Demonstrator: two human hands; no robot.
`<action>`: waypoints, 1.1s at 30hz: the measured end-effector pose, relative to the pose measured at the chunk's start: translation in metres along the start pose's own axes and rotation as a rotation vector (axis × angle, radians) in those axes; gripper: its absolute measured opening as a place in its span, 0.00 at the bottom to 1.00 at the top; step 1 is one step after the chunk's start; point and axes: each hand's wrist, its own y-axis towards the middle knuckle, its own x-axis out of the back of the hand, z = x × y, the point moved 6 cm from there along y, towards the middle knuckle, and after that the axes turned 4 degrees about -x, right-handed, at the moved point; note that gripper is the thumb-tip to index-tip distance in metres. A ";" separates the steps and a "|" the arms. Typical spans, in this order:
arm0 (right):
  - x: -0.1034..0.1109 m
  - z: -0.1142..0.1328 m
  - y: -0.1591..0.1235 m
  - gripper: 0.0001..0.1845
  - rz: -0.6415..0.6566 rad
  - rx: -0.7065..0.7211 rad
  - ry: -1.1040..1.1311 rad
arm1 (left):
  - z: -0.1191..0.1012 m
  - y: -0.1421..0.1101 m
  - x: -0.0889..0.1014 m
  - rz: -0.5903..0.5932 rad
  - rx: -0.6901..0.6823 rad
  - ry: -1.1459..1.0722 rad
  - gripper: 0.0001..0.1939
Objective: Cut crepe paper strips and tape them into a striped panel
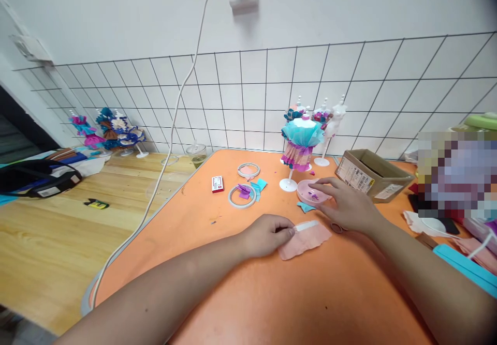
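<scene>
Left hand [268, 235] pinches the pink paper [305, 243], presumably to steady it; right hand [348, 205], fingers parted, is at the pink dish [304, 192] nearer the orange table's [233, 298] far edge.

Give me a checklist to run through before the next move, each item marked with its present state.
1. Left hand has the paper: ok, its fingers pinch the left end.
2. White strip on the paper: ok, it runs along the upper edge.
3. Paper edges straight: not ok, the right edge is uneven.
4. Right hand at the dish: ok, but whether its fingers grip anything, cannot tell.
5. Front dress form upright: ok, it stands on its white base behind the dish.
6. Tape rolls lying flat: ok, both are left of the form.
</scene>
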 end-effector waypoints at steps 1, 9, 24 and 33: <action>0.010 0.003 -0.002 0.19 -0.034 -0.018 0.027 | 0.001 0.000 0.000 -0.003 0.011 -0.018 0.15; 0.033 0.071 -0.062 0.11 0.117 -0.114 0.236 | 0.001 0.000 -0.003 -0.036 0.050 -0.162 0.15; 0.012 0.065 -0.069 0.12 0.149 -0.029 0.324 | -0.019 -0.004 -0.007 0.015 -0.073 -0.101 0.14; 0.017 0.067 -0.067 0.11 0.131 -0.033 0.239 | -0.023 -0.004 -0.009 0.023 -0.088 -0.021 0.15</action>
